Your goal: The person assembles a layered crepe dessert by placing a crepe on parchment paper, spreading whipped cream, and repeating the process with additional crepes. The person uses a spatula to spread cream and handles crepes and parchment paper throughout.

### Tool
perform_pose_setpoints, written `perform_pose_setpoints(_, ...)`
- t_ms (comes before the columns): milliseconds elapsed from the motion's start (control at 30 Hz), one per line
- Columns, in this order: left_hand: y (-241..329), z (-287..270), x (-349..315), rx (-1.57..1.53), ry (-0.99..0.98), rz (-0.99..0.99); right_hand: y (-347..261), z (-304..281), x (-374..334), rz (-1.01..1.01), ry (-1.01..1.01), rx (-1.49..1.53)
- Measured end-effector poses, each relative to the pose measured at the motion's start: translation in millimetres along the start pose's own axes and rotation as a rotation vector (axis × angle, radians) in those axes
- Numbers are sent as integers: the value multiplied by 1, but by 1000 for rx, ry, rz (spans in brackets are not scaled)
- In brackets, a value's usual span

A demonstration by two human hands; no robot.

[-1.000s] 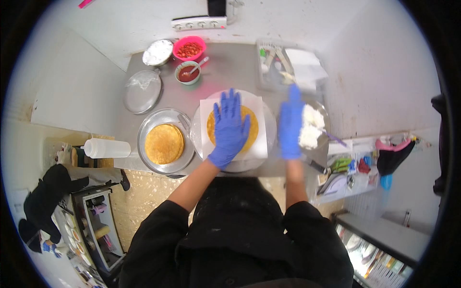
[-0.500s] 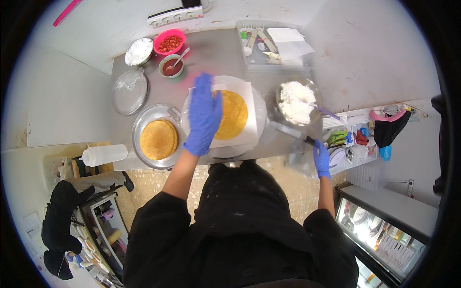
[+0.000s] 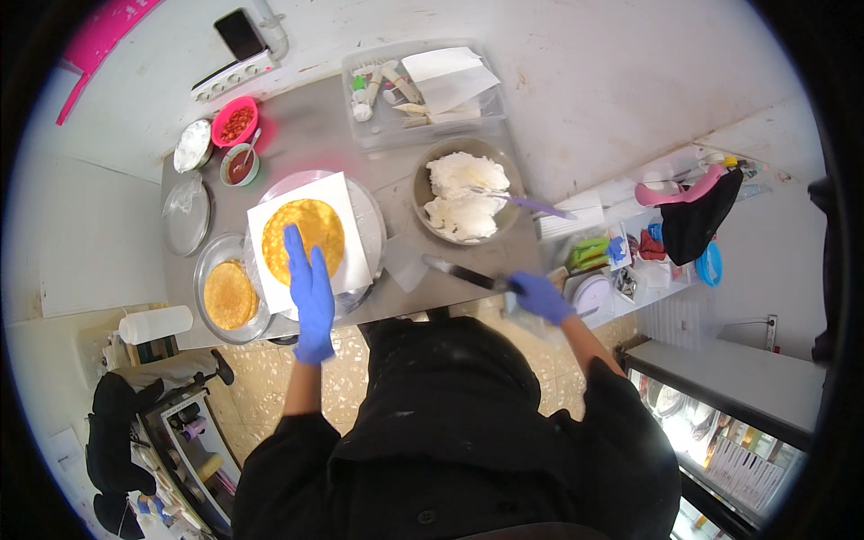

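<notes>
My left hand (image 3: 311,297), in a blue glove, is stretched out flat over the near part of a round golden cake layer (image 3: 315,236). I cannot tell whether it touches the layer. Beneath the layer is a square of white paper (image 3: 349,263), set on a round stand (image 3: 373,220). My right hand (image 3: 542,298), also gloved, grips the black handle of an icing spatula (image 3: 457,272), its long blade pointing left, just in front of a bowl (image 3: 425,214) of white cream (image 3: 466,184). A purple-handled utensil (image 3: 531,206) rests in the cream.
More golden layers (image 3: 230,295) lie on a metal tray (image 3: 205,315) at the left. Behind are a sauce bowl (image 3: 240,168), a pink bowl of chopped red fruit (image 3: 237,122) and a clear tools bin (image 3: 382,130). A white bottle (image 3: 157,325) lies near the left edge.
My view has swung, so the table's things sit further left. The right hand has brought the spatula closer to the cream bowl. My left hand now reaches over the layer's near part.
</notes>
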State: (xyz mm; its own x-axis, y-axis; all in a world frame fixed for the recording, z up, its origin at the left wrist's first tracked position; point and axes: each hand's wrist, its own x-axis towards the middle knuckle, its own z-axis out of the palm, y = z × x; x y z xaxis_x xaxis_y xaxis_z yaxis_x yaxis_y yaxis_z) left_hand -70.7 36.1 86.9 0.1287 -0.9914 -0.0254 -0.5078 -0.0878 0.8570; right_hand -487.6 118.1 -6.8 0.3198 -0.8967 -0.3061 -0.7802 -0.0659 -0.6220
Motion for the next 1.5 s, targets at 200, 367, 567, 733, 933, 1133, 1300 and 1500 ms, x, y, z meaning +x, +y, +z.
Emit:
perform_pose_setpoints(200,31,82,-39,-1080,-615,-723,-51,-138,-24,-124,252,-363)
perform_pose_setpoints(367,11,182,10,-995,-454,-772,-56,-159,43,-161,97,-1013)
perform_pose_setpoints(567,5,194,21,-1120,-492,-797,-26,-125,56,-89,-48,-740)
perform_pose_setpoints(733,7,193,15,-1170,-499,-770,2,-111,57,-126,-44,-346)
perform_pose_setpoints(933,7,194,9,-1129,-542,-672,-11,-68,30,476,-142,763)
perform_pose_setpoints(1133,6,187,14,-1077,-471,-703,-33,-83,34,36,411,-111)
perform_pose_setpoints(1300,2,186,15,-1067,-491,-539,-42,-72,56,25,295,-512)
perform_pose_setpoints(1500,0,194,13,-1073,-446,-697,-41,-36,57,87,299,105)
